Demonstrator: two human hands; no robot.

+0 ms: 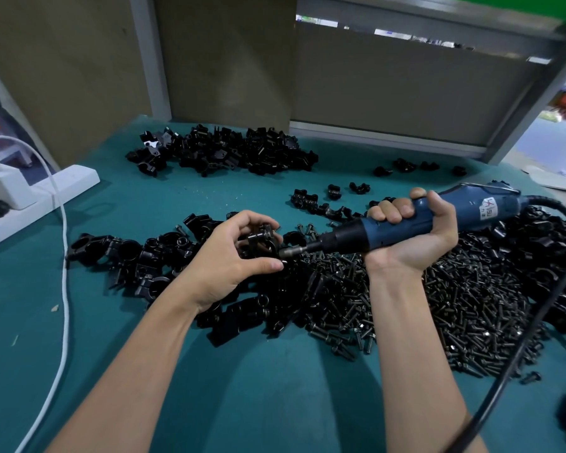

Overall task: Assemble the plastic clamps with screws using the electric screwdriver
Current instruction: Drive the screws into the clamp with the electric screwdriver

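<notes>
Head view: left hand (232, 256) pinches clamp (262, 240); right hand (415, 233) grips screwdriver (406, 223), tip touching clamp.

We are pinching a black clamp (261, 240) in our left hand (232, 256). Our right hand (415, 230) is gripping the blue electric screwdriver (402, 223), its bit touching the clamp above the screw pile (455, 305).

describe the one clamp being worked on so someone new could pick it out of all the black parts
On the teal table, find the big heap of dark screws in the middle. At its left edge the left hand holds one black clamp. It alone is lifted off the piles, with the bit of the blue electric screwdriver pointing at it.
</notes>
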